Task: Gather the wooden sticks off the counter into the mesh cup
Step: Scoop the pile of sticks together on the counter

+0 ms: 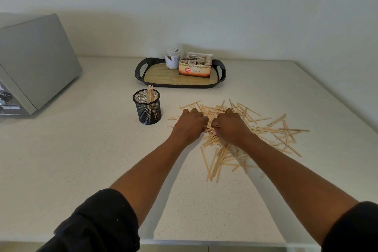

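A loose pile of several pale wooden sticks (pixel 272 129) lies spread over the white counter, right of centre. My left hand (pixel 189 124) and my right hand (pixel 230 125) rest on the pile side by side, fingers curled down around sticks between them. A black mesh cup (pixel 147 108) stands upright to the left of the pile, a hand's width from my left hand, with several sticks leaning inside it. The sticks under my palms are hidden.
A black-rimmed tray (pixel 180 85) with a white jar (pixel 172 57) and a box of tea bags (pixel 195 66) sits behind the pile. A grey microwave (pixel 34 63) occupies the far left. The counter's front edge (pixel 204 242) runs along the bottom.
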A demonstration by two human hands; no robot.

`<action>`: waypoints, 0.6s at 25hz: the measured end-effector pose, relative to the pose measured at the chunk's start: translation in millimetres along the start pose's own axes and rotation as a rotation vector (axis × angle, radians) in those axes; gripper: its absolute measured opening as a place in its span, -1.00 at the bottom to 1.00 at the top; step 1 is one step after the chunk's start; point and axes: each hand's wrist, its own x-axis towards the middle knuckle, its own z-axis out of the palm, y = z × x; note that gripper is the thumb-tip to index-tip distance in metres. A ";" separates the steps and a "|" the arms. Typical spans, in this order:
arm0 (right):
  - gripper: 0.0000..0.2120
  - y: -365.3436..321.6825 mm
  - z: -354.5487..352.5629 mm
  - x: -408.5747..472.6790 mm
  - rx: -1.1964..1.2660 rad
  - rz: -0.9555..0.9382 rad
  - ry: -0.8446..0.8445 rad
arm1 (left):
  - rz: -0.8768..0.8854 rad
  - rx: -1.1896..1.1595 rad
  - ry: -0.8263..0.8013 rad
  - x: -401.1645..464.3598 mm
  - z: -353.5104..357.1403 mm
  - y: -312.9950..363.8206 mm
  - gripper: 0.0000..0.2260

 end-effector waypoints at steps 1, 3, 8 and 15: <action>-0.81 -0.9 0.9 -0.5 -0.013 0.004 0.021 | -0.003 0.000 0.002 -0.1 -0.1 0.2 -0.88; -0.80 -2.6 2.4 -0.6 -0.049 0.009 0.053 | -0.007 -0.006 0.000 -0.7 -0.8 0.1 -0.86; -0.81 -5.1 7.2 -0.4 -0.159 -0.030 0.112 | 0.007 0.011 -0.022 -2.3 -3.4 -0.7 -0.81; -0.90 1.4 9.5 -2.2 -0.272 -0.065 0.203 | 0.001 0.001 -0.029 -0.9 -4.8 6.2 -0.81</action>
